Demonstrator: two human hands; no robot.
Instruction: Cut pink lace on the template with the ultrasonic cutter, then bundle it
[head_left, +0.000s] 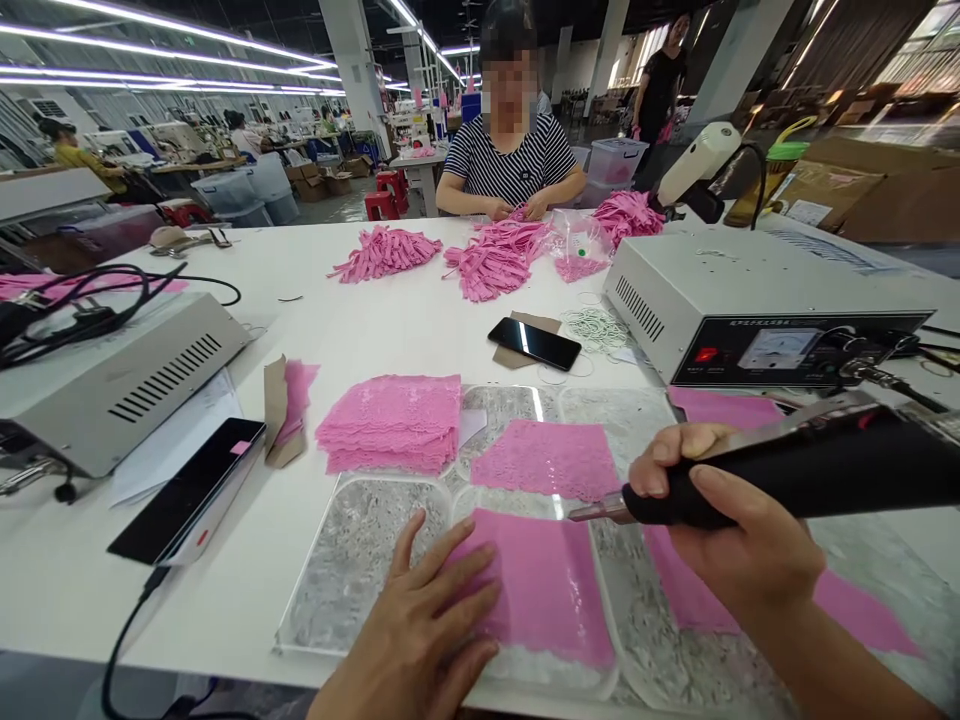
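Note:
My left hand lies flat with fingers spread on a pink lace piece, which rests on a clear plate at the table's near edge. My right hand is wrapped round a black hand tool; its metal tip hovers just above the lace's upper right part. Another pink lace piece lies behind it. A stack of pink lace sits further left.
A white control box stands right; a grey box left. Two phones lie on the table. Across it, a person in a striped shirt handles pink strips. Rubber bands lie by the box.

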